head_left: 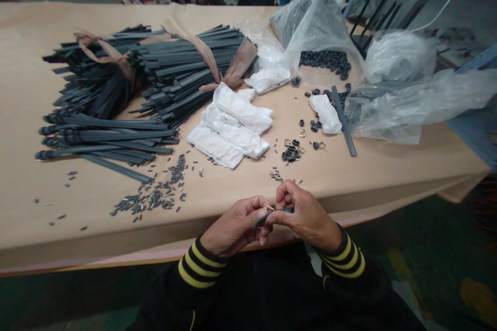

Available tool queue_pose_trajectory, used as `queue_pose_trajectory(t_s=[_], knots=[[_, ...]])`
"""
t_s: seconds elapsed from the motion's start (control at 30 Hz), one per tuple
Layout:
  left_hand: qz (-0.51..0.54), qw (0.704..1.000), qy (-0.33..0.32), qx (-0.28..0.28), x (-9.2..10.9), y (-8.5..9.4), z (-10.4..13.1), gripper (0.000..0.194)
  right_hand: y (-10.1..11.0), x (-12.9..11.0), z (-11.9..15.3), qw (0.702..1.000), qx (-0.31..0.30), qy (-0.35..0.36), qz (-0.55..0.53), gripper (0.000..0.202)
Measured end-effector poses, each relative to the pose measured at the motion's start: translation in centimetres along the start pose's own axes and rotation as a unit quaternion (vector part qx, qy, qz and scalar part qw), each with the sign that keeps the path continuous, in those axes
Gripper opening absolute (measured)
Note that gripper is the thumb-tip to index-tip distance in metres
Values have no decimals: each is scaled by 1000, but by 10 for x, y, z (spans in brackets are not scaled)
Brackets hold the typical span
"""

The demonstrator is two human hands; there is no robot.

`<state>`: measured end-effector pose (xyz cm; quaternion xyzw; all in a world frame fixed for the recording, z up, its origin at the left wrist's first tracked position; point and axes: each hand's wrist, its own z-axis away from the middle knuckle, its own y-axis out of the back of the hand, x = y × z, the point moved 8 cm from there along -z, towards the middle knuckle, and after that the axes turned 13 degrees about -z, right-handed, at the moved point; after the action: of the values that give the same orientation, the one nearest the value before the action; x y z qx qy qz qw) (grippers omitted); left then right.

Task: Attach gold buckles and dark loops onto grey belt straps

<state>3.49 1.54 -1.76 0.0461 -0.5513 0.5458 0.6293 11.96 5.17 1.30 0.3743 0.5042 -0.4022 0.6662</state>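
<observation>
Just off the table's near edge, my two hands meet around one dark grey strap (261, 221) with a small gold buckle (268, 208) on it. My left hand (241, 221) is closed on the strap beside the buckle. My right hand (305, 213) pinches the same strap from the other side; its fingers hide part of it. Beyond my hands lie small dark pieces (275, 174), several dark loops (290, 154) and loose gold buckles (301, 149). A single dark strap (344, 121) lies to the right, next to a white wrapped packet (326, 114).
Tied strap bundles (182, 67) and stacked straps (104, 137) cover the left of the table (23, 165). White packets (233, 126) lie mid-table. A plastic bag (314, 20) spills dark loops at the back right, near crumpled plastic (402, 57). Small pieces (155, 196) are scattered at left.
</observation>
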Motion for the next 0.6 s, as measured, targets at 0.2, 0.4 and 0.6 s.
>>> queue_pose_trajectory(t_s=[0.2, 0.4, 0.6], knots=[[-23, 1000, -6, 0, 1, 3, 1, 22, -4, 4, -1, 998, -46, -32, -16, 24], [-6, 999, -22, 40, 2, 6, -1, 25, -5, 14, 4, 991, -114, -69, -28, 24], [-200, 967, -100, 121, 20, 11, -1, 20, -13, 16, 10, 979, -170, -89, -67, 25]])
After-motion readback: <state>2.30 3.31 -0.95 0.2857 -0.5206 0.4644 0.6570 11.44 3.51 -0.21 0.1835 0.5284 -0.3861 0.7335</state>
